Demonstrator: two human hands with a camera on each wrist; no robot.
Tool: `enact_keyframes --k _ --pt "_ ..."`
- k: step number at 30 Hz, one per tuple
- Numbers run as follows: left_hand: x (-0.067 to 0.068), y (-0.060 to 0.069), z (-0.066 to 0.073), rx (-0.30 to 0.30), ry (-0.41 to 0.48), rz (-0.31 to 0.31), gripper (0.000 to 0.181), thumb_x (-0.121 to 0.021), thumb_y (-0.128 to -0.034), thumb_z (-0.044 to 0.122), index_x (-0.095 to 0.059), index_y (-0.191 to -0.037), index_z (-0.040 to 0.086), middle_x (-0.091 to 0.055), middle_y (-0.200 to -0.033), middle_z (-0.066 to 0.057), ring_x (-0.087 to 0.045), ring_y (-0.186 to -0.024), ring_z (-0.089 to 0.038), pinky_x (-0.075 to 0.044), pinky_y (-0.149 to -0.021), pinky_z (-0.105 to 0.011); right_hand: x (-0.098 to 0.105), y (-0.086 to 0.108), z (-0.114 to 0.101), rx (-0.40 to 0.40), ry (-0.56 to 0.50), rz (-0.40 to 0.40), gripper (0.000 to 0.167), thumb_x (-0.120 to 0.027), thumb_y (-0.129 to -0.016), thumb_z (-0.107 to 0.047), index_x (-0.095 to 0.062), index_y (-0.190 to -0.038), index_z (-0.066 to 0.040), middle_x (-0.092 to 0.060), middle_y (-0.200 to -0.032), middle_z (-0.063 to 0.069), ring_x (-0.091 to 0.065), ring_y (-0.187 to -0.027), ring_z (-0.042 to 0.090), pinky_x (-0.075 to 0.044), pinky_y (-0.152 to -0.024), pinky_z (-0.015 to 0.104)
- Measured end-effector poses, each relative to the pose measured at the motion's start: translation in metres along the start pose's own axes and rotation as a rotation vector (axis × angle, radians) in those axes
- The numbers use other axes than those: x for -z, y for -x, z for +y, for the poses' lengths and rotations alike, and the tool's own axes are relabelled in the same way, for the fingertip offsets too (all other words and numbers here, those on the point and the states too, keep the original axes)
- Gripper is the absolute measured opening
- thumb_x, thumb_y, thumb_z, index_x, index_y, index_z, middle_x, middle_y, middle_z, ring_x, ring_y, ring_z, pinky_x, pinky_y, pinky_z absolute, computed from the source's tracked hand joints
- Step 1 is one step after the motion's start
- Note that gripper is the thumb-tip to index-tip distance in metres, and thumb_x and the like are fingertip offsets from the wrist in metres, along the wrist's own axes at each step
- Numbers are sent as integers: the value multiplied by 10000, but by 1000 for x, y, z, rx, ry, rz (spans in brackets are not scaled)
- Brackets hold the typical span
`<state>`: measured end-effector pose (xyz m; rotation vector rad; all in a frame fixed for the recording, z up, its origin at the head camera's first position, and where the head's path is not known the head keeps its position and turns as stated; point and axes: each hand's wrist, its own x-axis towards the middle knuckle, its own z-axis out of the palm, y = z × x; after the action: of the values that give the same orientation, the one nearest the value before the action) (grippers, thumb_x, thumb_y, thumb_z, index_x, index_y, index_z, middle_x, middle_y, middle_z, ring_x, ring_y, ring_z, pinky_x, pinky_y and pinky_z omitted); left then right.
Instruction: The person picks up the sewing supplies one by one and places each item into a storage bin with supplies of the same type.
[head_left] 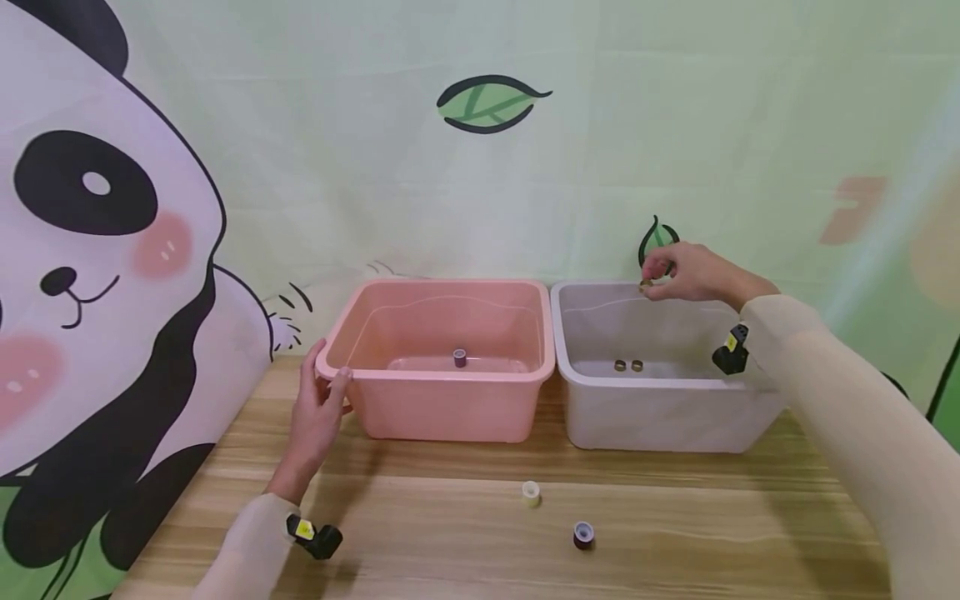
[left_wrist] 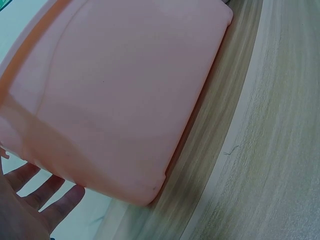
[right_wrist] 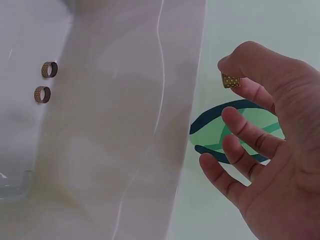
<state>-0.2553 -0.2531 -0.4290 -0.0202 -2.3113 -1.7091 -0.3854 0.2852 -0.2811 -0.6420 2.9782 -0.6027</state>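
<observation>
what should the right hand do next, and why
Probably lower the right hand and let the small gold dotted ring go into the pale grey rectangular plastic bin. The ring is pinched between thumb and finger, near that bin's far rim in the head view, and two matching gold rings already sit on the bin's floor.

A pale green backdrop [head_left: 337,125] printed with a cartoon panda [head_left: 97,275] rises behind a wood-grain table [head_left: 420,533], the black-and-white figure filling the area beyond the left edge. A large green leaf [head_left: 491,104] floats above the far edge's middle, a smaller leaf [head_left: 658,232] lower to its right, and a reddish patch [head_left: 855,208] above the far right corner.
</observation>
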Motion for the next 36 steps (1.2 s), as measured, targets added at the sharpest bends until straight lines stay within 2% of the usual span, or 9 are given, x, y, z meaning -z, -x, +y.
enact_keyframes --k 13,20,29,36 --pt "-1 0 0 -3 12 0 686 -494 -1068 478 -101 -1627 423 -323 -1652 -68 -478 -1380 -346 -511 -993 -597 -4 -2 2 16 -19 2 182 -757 -907 -172 -688 -1046 -76 -643 -1103 184 -574 -1028 351 -485 -828 509" --pt "-1 -1 -1 -15 6 3 687 -491 -1060 510 -111 -1626 424 -327 -1649 -61 -486 -1374 -341 -516 -989 -583 -4 -1 7 4 -8 1 190 -756 -909 -178 -679 -1048 -73 -636 -1097 184 -573 -1021 353 -489 -820 511" --pt "0 -3 -3 -13 7 11 667 -488 -1071 477 -121 -1625 421 -336 -1643 -65 -497 -1364 -332 -529 -980 -561 -4 -1 8 -24 6 -17 322 -767 -911 -205 -639 -1167 -59 -610 -1173 236 -563 -1059 399 -493 -844 544" --pt "0 -3 -4 -8 4 13 670 -490 -1066 492 -125 -1623 422 -339 -1640 -74 -499 -1356 -340 -526 -982 -573 -4 -1 6 -38 -9 -30 365 -771 -918 -222 -626 -1213 -64 -598 -1207 246 -551 -1088 407 -496 -862 553"
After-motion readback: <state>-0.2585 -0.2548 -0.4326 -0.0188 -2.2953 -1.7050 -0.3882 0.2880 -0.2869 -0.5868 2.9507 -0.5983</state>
